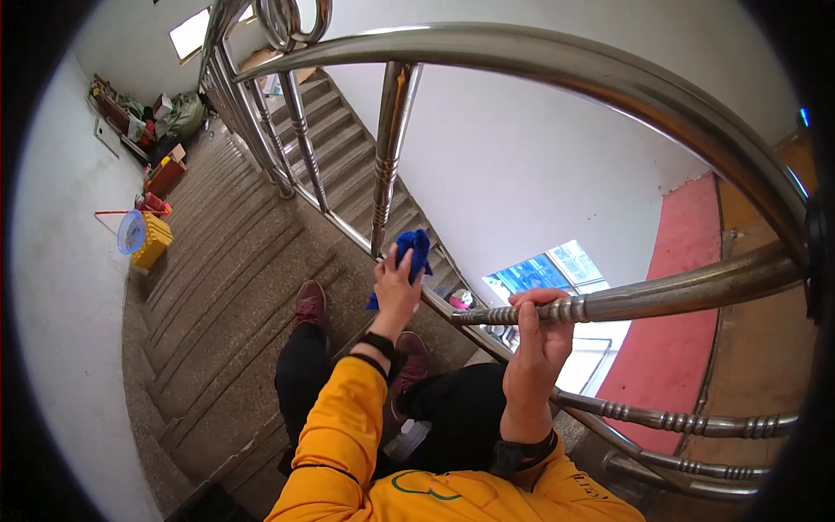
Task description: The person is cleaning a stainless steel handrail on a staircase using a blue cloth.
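— Left hand (396, 291) is up at the railing, fingers bunched tight round a blue cloth (412, 254), pressing it against the lower rail beside a steel baluster (389, 148).

— And your other one?

— Right hand (539, 335) is wrapped shut around another baluster (644, 300), thumb over the ribbed part, nothing else in it.

— What's around you?

— Concrete stairs (235, 287) drop away on the left, a yellow basket (151, 241) by the wall. My dark red shoes (310, 303) stand on a step below the cloth. Red wall (678, 322) off to the right.
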Demonstrator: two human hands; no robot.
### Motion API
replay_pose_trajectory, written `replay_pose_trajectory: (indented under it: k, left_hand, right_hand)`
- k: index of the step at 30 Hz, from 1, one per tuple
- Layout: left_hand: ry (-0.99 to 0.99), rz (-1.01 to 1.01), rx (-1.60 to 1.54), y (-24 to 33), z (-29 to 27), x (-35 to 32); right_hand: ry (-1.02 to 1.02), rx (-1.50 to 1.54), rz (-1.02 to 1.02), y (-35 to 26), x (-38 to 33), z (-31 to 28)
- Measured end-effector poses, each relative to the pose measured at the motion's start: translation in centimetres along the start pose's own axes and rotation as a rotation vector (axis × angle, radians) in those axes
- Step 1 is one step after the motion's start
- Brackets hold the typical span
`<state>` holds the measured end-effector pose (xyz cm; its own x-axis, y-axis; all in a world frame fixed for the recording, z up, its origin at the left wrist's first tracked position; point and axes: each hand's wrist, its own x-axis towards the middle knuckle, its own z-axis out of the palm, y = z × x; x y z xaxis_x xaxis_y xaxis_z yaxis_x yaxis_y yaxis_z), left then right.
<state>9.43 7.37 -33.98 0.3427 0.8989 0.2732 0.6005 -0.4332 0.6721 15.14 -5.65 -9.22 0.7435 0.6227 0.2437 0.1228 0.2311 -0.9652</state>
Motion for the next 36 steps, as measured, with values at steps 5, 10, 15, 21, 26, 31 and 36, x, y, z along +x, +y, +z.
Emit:
replay_pose_trajectory:
  k: [5,10,15,21,26,31,36]
  left_hand:
    - [-0.055,-0.148,0.176,-2.5,1.7,1.1]
    - [-0.033,-0.125,0.191,-2.7,1.4,0.7]
    - [0.051,-0.119,0.179,-3.4,1.4,0.8]
    - [-0.177,-0.05,0.313,-1.1,-0.9,2.2]
    - [-0.144,-0.109,0.282,-4.0,0.4,1.9]
    - [-0.28,-0.004,0.023,2.2,-1.6,-0.5]
    - [-0.584,-0.108,-0.487,3.8,-3.3,-1.9]
  right_hand:
    - [-0.012,-0.017,-0.024,0.4,0.3,-0.1]
    - [-0.038,-0.005,0.002,0.0,0.4,-0.4]
    - [-0.121,-0.039,-0.031,0.6,0.4,-0.8]
    - [-0.112,-0.027,-0.028,0.6,0.5,-1.4]
    - [-0.106,0.016,0.012,-0.1,0.0,-0.4]
    - [-0.038,-0.024,0.012,-0.2,0.3,-0.5]
    - [-0.056,0.033,0.019,0.2,0.1,-0.4]
